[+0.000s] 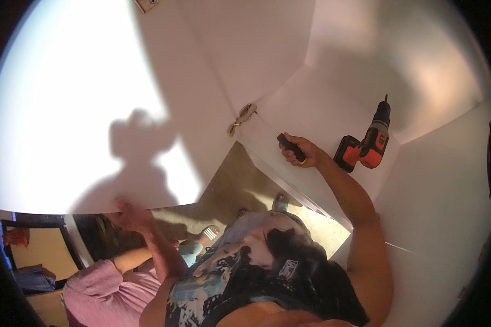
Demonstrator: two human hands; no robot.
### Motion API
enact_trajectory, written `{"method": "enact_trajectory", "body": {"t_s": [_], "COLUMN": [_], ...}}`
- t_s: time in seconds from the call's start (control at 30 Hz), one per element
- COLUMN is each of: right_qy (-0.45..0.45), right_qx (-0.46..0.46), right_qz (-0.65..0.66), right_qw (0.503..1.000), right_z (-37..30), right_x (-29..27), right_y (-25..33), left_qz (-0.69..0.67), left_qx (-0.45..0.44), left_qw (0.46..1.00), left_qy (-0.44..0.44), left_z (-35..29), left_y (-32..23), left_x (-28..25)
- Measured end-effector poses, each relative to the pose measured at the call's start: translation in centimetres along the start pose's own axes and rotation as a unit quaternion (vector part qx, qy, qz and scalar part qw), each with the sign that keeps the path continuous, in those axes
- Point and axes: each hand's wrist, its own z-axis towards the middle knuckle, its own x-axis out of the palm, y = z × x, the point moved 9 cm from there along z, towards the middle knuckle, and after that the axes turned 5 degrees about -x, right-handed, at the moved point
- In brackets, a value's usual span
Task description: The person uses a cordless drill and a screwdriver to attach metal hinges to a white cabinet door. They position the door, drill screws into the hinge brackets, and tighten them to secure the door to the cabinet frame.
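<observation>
My right hand (pixel 307 148) is wrapped round the black-and-yellow handle of a screwdriver (pixel 287 144). The thin shaft points up and left, its tip at or close to a metal hinge (pixel 246 113); exact contact is too small to tell. That hinge joins a swung-out white door (pixel 65 109) to the side panel of a white cabinet (pixel 283 103). At the door's near edge, my left hand (pixel 133 217) grips the panel, thumb on top and the other fingers mostly hidden.
An orange-and-black cordless drill (pixel 374 143) lies inside the cabinet, right of my right hand. Another hinge (pixel 145 4) shows at the top edge. A person in a pink shirt (pixel 98 289) is close by at lower left. Below the door is the floor (pixel 232 177).
</observation>
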Motion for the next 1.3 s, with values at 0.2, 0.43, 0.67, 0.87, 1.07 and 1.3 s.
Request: {"method": "enact_trajectory", "body": {"t_s": [0.2, 0.43, 0.67, 0.87, 1.07, 1.3], "right_qy": [0.073, -0.267, -0.292, -0.333, -0.307, -0.351], "right_qx": [0.029, -0.195, -0.132, -0.174, -0.24, -0.481], "right_qz": [0.063, -0.802, -0.83, -0.776, -0.608, -0.286], "right_qw": [0.995, 0.498, 0.456, 0.507, 0.692, 0.751], "right_z": [0.5, -3.5, -4.4, -4.7, -3.4, -5.1], "right_x": [-0.7, 3.8, 5.4, 5.6, -1.8, -3.9], "right_y": [-0.4, 8.0, 9.0, 7.6, 5.7, 6.9], "left_qz": [0.017, -0.011, -0.026, 0.078, -0.027, -0.115], "left_qx": [-0.05, -0.08, -0.077, -0.173, -0.133, -0.181], "left_qw": [0.998, 0.996, 0.996, 0.982, 0.986, 0.95], "left_qy": [0.044, 0.032, -0.024, -0.02, 0.094, 0.226], "left_z": [-4.6, -3.4, -2.1, -2.5, -2.0, -3.9], "left_y": [2.2, 5.8, 5.2, 9.6, 5.7, 10.8], "left_x": [1.9, 0.3, 1.3, -1.0, 2.6, 2.6]}}
